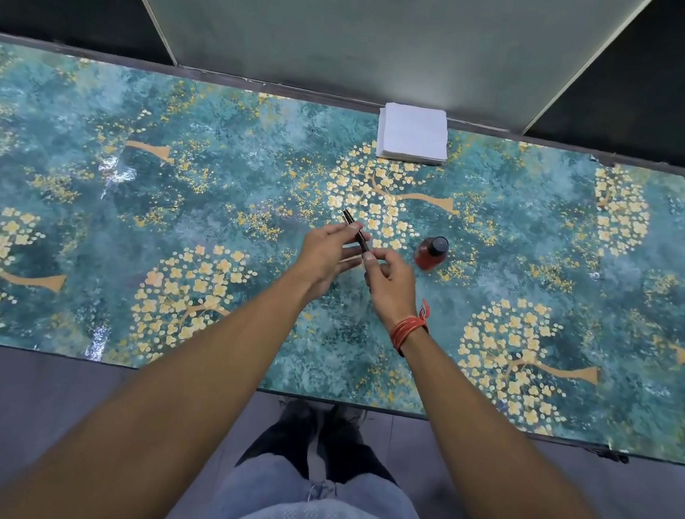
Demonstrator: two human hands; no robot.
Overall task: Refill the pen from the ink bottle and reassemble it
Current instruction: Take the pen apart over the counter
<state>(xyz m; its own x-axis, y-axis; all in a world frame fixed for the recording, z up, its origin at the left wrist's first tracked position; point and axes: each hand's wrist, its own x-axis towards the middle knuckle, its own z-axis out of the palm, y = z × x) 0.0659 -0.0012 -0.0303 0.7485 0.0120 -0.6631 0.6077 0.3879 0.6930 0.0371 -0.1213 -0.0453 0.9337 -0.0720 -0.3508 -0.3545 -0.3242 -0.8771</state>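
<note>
Pen first: a dark, slim barrel held between both hands above the middle of the table, slanting from its upper-left end, which pokes out past the left hand, down to the right hand's fingertips. Left hand pinches the barrel between thumb and fingers, with the remaining fingers stretched out loosely beneath it. Right hand closes its thumb and forefinger on the lower end of the pen — the other fingers curl inward toward the palm. Whether the cap is on or any part is unscrewed is too small to tell. A red thread band wraps the right wrist.

Just to the right of the right hand stands the ink bottle, upright, reddish with a dark cap on, apart from the fingers and touching nothing else. Beyond both hands, near the far edge, lies a squared stack of white tissues, well apart from the pen and bottle. Nothing lies between the hands and the bottle.

All of it sits on a glossy teal table printed with golden blossom trees. Behind the far edge rises a pale panel — dark on either side. Below the near edge, the person's legs and dark shoes show over grey floor.
</note>
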